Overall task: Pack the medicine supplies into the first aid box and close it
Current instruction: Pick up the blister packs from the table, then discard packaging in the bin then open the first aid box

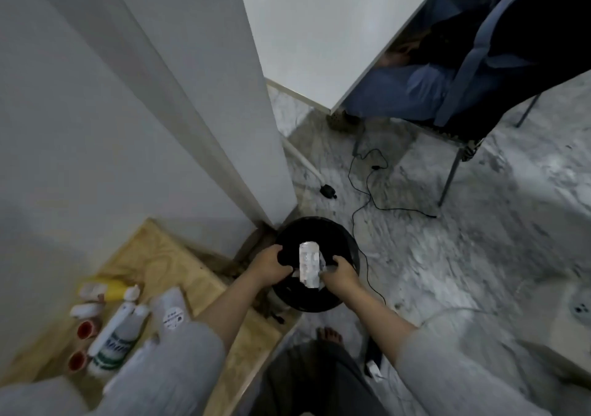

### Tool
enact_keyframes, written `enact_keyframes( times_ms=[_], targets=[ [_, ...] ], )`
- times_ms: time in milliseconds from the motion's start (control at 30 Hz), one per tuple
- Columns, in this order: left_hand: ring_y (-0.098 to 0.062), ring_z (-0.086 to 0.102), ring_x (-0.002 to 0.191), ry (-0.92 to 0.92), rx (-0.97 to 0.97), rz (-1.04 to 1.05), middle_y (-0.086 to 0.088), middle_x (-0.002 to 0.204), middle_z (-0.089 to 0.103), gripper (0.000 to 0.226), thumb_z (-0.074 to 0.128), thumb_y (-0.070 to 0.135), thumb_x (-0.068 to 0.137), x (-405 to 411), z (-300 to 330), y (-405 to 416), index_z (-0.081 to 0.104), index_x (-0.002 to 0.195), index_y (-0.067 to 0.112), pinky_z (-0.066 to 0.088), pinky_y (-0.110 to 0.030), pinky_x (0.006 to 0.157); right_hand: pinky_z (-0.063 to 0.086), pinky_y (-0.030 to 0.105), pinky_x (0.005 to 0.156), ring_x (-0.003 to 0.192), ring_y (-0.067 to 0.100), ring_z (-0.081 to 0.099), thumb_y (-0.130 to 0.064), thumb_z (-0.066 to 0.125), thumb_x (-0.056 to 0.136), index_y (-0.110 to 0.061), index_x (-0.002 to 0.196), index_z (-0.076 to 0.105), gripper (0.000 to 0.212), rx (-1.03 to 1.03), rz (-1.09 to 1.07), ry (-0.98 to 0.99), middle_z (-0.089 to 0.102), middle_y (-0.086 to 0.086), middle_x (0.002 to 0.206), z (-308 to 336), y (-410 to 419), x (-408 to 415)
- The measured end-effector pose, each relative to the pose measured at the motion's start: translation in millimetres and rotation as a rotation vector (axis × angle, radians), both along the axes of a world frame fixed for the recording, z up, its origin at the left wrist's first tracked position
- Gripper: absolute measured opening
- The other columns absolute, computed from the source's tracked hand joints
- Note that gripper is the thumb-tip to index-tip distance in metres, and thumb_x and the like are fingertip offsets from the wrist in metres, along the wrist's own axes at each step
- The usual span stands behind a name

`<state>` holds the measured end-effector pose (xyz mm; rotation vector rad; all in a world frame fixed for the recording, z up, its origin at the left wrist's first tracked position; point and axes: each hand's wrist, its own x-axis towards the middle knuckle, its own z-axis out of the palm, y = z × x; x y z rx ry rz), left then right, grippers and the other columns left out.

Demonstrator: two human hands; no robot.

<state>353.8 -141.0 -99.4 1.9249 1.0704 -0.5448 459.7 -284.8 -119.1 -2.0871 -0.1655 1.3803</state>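
Both my hands are held over a round black bin point(343, 239) on the floor. Between them stands a white blurred medicine packet point(308, 263), upright. My right hand point(340, 276) pinches its lower right edge together with a bit of pale wrapper. My left hand point(271, 267) is curled around something black beside the packet; what it is cannot be told. On the wooden table point(179, 265) at lower left lie supplies: a white bottle with green label point(113, 339), a clear bottle point(169, 308), a yellow tube point(108, 289) and two red rolls point(84, 329). No first aid box is in view.
A white pillar point(192, 96) rises right behind the bin. Farther back are a white table point(319, 32) and a person seated on a chair point(454, 147). A black cable point(367, 198) trails over the marble floor. My foot point(329, 335) is just below the bin.
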Motion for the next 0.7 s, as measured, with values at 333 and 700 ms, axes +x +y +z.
enact_keyframes(
  times_ms=[333, 700],
  targets=[
    [-0.015, 0.055, 0.113, -0.195, 0.098, 0.150, -0.003, 0.145, 0.039, 0.060, 0.057, 0.034, 0.090, -40, 26, -29, 0.034, 0.143, 0.019, 0.043, -0.020, 0.080, 0.051, 0.039, 0.089, 0.110, 0.026, 0.058, -0.020, 0.055, 0.090, -0.014, 0.131, 0.047, 0.042, 0.117, -0.081, -0.120, 0.057, 0.008, 0.128, 11, -1, -30],
    [0.003, 0.053, 0.108, -0.656, 0.452, 0.678, 0.004, 0.122, 0.057, 0.038, 0.060, 0.016, 0.088, -205, 108, -56, 0.053, 0.124, 0.025, 0.040, -0.002, 0.078, 0.047, 0.022, 0.093, 0.106, 0.001, 0.054, -0.020, 0.056, 0.088, -0.022, 0.117, 0.060, 0.029, 0.668, 0.210, -0.388, 0.062, -0.007, 0.115, 100, 24, -166]
  ],
)
